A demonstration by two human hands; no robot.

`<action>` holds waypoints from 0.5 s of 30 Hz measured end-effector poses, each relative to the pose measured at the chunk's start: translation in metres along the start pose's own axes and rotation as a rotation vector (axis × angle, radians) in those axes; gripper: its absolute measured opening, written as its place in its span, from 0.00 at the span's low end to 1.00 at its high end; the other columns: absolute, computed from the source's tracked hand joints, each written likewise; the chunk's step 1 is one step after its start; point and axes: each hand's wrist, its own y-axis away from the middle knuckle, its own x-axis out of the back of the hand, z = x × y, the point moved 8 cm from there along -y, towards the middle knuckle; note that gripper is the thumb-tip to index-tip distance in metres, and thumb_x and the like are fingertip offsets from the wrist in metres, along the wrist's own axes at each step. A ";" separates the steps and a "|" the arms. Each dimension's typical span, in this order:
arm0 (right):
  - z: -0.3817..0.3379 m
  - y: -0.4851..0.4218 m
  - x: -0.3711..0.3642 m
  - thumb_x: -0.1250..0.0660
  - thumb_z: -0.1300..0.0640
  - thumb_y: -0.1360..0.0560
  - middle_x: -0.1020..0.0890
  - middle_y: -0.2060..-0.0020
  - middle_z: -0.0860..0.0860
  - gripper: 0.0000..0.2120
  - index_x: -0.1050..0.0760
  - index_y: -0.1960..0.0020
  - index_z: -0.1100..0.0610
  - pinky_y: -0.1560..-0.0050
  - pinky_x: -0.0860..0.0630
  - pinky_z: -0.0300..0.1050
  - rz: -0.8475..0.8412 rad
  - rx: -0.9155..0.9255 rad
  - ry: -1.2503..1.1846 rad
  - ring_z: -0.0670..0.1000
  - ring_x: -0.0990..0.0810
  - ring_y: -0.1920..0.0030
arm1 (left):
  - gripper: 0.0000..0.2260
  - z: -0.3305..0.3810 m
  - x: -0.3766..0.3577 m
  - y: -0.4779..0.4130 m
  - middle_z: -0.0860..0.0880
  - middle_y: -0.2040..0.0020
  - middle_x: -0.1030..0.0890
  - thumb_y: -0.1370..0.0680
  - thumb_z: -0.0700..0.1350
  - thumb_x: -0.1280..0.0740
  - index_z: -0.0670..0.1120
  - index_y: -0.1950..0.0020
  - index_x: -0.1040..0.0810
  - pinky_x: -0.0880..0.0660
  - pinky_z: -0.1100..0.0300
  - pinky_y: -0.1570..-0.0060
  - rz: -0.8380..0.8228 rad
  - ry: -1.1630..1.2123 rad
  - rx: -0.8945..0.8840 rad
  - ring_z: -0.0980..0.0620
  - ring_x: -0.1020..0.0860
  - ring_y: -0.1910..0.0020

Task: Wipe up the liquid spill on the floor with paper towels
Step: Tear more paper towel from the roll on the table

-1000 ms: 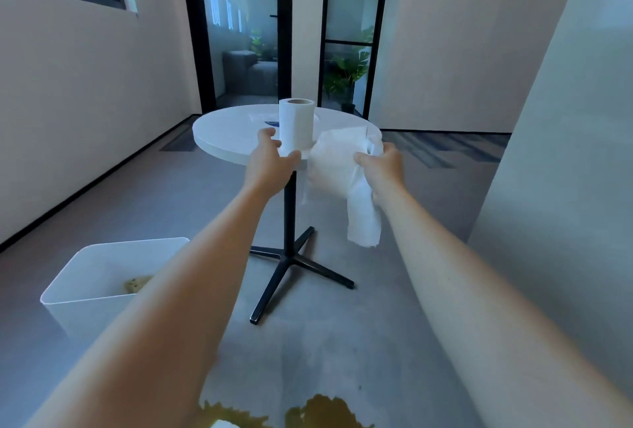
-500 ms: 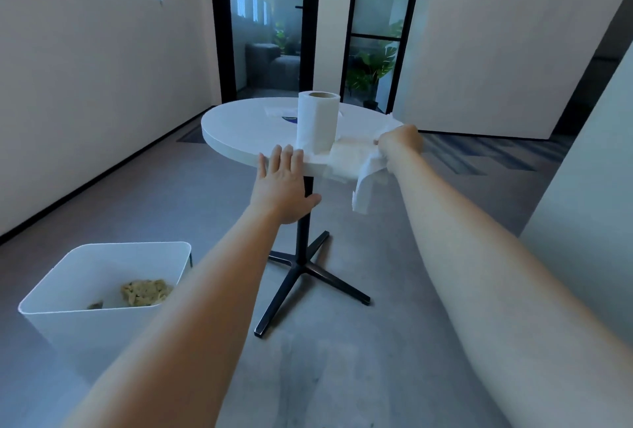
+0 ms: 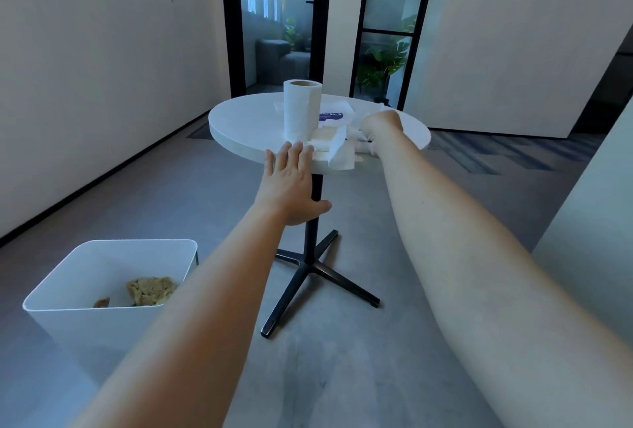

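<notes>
My left hand (image 3: pixel 291 184) lies flat and open against the table (image 3: pixel 236 139) edge, steadying it. My right hand (image 3: pixel 380 127) seems curled round the torn paper towel (image 3: pixel 337 150) beside the roll (image 3: pixel 302 109), gathering it for wiping.

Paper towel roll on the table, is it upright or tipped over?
Upright: the roll stands on end on the table, core opening facing up.
</notes>
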 end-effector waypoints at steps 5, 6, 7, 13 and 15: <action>-0.008 -0.004 -0.007 0.47 0.62 0.19 0.35 0.66 0.49 0.17 0.41 0.66 0.54 0.69 0.35 0.36 -0.032 0.099 0.042 0.46 0.36 0.70 | 0.46 -0.001 0.000 0.000 0.44 0.23 0.50 0.29 0.61 0.31 0.43 0.23 0.54 0.62 0.44 0.26 0.001 -0.004 -0.006 0.43 0.56 0.23; -0.010 -0.003 -0.005 0.48 0.61 0.19 0.35 0.66 0.49 0.17 0.41 0.66 0.54 0.66 0.32 0.35 -0.021 0.116 0.054 0.46 0.35 0.69 | 0.47 -0.001 -0.001 0.000 0.44 0.23 0.51 0.29 0.61 0.31 0.43 0.23 0.54 0.62 0.44 0.26 -0.006 -0.007 -0.006 0.43 0.56 0.23; -0.012 -0.002 -0.002 0.48 0.61 0.19 0.35 0.66 0.50 0.15 0.39 0.65 0.56 0.61 0.28 0.35 -0.005 0.123 0.070 0.47 0.33 0.67 | 0.47 -0.001 -0.002 0.000 0.44 0.23 0.51 0.29 0.61 0.31 0.43 0.23 0.54 0.62 0.44 0.26 -0.012 -0.008 -0.007 0.43 0.56 0.23; -0.022 0.019 0.003 0.49 0.52 0.19 0.29 0.60 0.52 0.10 0.34 0.52 0.56 0.67 0.33 0.40 0.027 0.284 0.197 0.51 0.29 0.64 | 0.50 -0.001 0.001 0.000 0.44 0.22 0.54 0.30 0.60 0.29 0.43 0.22 0.57 0.63 0.43 0.27 -0.096 -0.023 -0.005 0.43 0.58 0.23; -0.027 0.026 0.006 0.47 0.48 0.20 0.30 0.55 0.54 0.14 0.34 0.61 0.54 0.62 0.32 0.43 0.056 0.401 0.225 0.53 0.29 0.58 | 0.52 0.000 0.002 0.000 0.44 0.21 0.56 0.31 0.59 0.28 0.42 0.22 0.59 0.62 0.44 0.27 -0.168 -0.008 -0.003 0.43 0.60 0.23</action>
